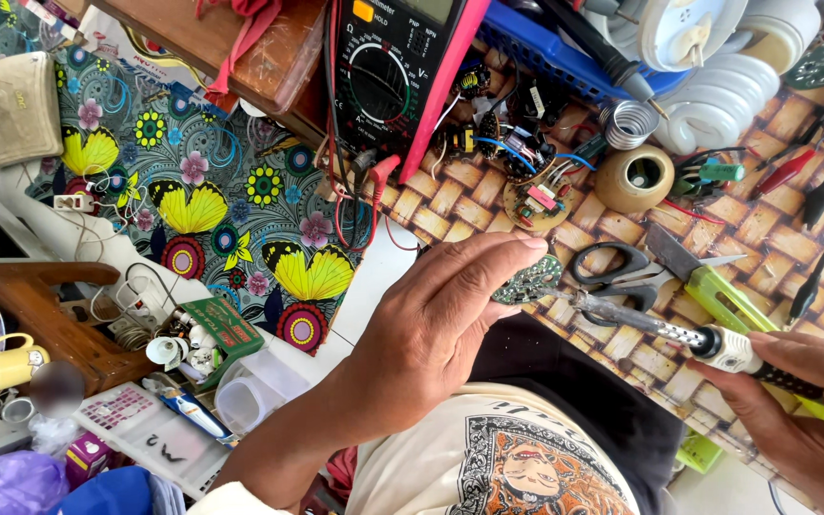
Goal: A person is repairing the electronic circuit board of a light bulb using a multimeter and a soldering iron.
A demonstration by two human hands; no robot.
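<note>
Left hand (441, 324) pinches a small round green board (526, 282) to keep it steady; right hand (798, 420) grips the soldering iron (660, 326) w/ tip touching the board

Tabletop (793, 238) with woven-pattern cover. On it lie scissors (612, 272), a green utility knife (708, 286), solder coil (629, 124), a multimeter (393, 72).

The left hand (431, 334) reaches forward, back upward, fingers (488, 267) pinched together at the tips; the right hand (803, 410) (lower right, partly cut off) is curled closed in a pen-like grip.
</note>
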